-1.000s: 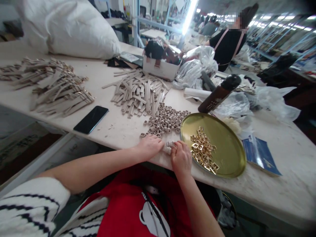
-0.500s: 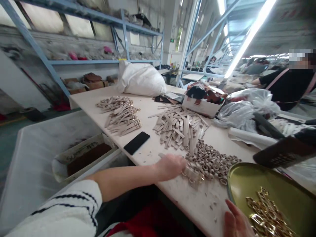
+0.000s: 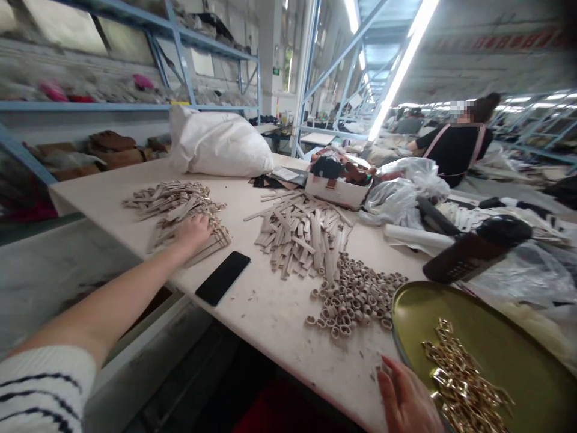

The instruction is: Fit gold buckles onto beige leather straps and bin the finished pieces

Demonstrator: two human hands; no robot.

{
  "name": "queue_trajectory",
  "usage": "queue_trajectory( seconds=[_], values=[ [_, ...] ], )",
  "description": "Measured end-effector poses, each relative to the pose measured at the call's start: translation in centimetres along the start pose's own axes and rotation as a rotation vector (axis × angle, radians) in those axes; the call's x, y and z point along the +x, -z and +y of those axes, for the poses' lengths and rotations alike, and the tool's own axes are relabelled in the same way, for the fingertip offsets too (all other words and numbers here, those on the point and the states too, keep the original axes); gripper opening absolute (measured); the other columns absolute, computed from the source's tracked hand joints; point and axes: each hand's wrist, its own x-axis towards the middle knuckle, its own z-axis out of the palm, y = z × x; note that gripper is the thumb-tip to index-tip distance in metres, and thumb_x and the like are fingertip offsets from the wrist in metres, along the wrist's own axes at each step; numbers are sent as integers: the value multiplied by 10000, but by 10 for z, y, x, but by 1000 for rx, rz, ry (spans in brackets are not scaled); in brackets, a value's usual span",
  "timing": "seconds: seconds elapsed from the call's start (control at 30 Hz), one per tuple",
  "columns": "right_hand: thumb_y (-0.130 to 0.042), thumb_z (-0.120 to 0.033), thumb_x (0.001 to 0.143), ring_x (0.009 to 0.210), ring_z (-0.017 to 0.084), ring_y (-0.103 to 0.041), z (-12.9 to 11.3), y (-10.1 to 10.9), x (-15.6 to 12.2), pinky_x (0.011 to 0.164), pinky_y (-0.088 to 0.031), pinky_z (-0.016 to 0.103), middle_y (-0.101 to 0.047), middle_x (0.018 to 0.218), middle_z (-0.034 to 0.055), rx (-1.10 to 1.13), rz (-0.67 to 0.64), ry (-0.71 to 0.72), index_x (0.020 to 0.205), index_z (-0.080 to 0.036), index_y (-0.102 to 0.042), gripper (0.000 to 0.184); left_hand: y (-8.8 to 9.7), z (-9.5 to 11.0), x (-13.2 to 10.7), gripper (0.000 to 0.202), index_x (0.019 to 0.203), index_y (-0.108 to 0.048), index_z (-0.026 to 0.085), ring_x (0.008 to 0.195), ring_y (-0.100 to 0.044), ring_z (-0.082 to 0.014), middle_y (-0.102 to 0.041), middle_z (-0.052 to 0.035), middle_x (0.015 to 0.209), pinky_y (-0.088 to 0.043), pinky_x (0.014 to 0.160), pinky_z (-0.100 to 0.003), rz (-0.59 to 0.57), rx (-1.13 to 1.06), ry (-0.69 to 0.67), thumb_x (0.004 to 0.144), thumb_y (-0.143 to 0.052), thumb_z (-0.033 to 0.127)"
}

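left hand (image 3: 193, 231) is laid palm down on the far-left pile of buckled straps (image 3: 164, 201), just beyond the black phone (image 3: 223, 278); whether a strap is gripped cannot be told. right hand (image 3: 406, 400) is shown loosely open and empty at the rim of the gold tray (image 3: 496, 337), beside the metal buckles (image 3: 464, 391).

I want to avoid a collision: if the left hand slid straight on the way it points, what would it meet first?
The left hand lies on the buckled strap pile; more of its straps come first, then bare table, perhaps the white sack, depth unclear.
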Motion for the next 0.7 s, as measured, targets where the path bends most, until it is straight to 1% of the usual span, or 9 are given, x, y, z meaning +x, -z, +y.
queue_trajectory(
  seconds=[0.07, 0.13, 0.27, 0.33, 0.37, 0.43, 0.53, 0.63, 0.7],
  values=[
    [-331, -566, 832, 921, 269, -587, -3, -1, 1, 792, -453, 403, -636, 1012, 115, -13, 36, 24, 1019, -140, -584, 530, -20, 25, 5, 159, 891, -524, 115, 978, -467, -171, -560, -51, 931, -316, 833, -249, -5, -5, -18, 861, -419, 231],
    [-335, -564, 833, 905, 268, -588, -3, -2, 1, 783, -449, 396, -639, 997, 118, -25, 60, 39, 1008, -134, -586, 527, -47, 60, 6, 161, 888, -557, 137, 960, -492, -176, -569, -72, 1004, -329, 840, -258, -84, -31, -57, 837, -453, 250],
    [-356, -548, 837, 897, 259, -581, -7, 1, 2, 787, -435, 380, -639, 979, 119, -49, 69, 62, 992, -131, -590, 503, -103, 137, 1, 247, 809, -585, 153, 899, -549, -217, -608, -100, 935, -383, 776, -287, -238, -115, -55, 759, -539, 390],
    [-360, -537, 843, 901, 252, -572, -10, 4, 2, 798, -425, 374, -635, 973, 117, -48, 86, 68, 993, -127, -588, 492, -118, 162, 0, 236, 775, -577, 132, 908, -554, -259, -614, -131, 889, -395, 760, -314, -284, -150, 0, 707, -587, 358],
    [-358, -534, 846, 903, 249, -567, -12, 5, 2, 805, -419, 372, -633, 970, 116, -45, 102, 69, 992, -126, -587, 490, -120, 170, 0, 208, 754, -569, 125, 906, -556, -271, -614, -139, 860, -400, 750, -322, -305, -171, 30, 693, -592, 323],
    [-354, -529, 850, 905, 242, -560, -15, 7, 2, 817, -410, 368, -630, 967, 112, -33, 137, 67, 987, -127, -587, 484, -116, 176, -4, 140, 712, -549, 125, 858, -571, -264, -610, -128, 785, -414, 711, -317, -356, -229, 81, 687, -564, 262],
    [-372, -516, 848, 909, 238, -551, -15, 8, 2, 832, -398, 369, -628, 962, 109, -7, 164, 56, 981, -132, -589, 461, -94, 176, -26, 136, 702, -510, 141, 671, -579, -184, -571, -59, 646, -433, 601, -268, -466, -374, 127, 728, -464, 266],
    [-417, -481, 839, 921, 243, -538, -16, 11, 2, 851, -384, 384, -621, 969, 113, 56, 175, 39, 980, -139, -591, 409, -67, 181, -74, 184, 746, -475, 160, 539, -519, -107, -520, 10, 595, -425, 530, -213, -580, -538, 128, 765, -390, 323],
    [-446, -457, 828, 920, 242, -530, -21, 16, 0, 855, -376, 393, -612, 960, 112, 158, 176, -4, 965, -146, -595, 371, -53, 190, -114, 201, 721, -448, 167, 504, -468, -80, -488, 34, 585, -394, 495, -188, -668, -675, 126, 742, -435, 366]
  ],
)
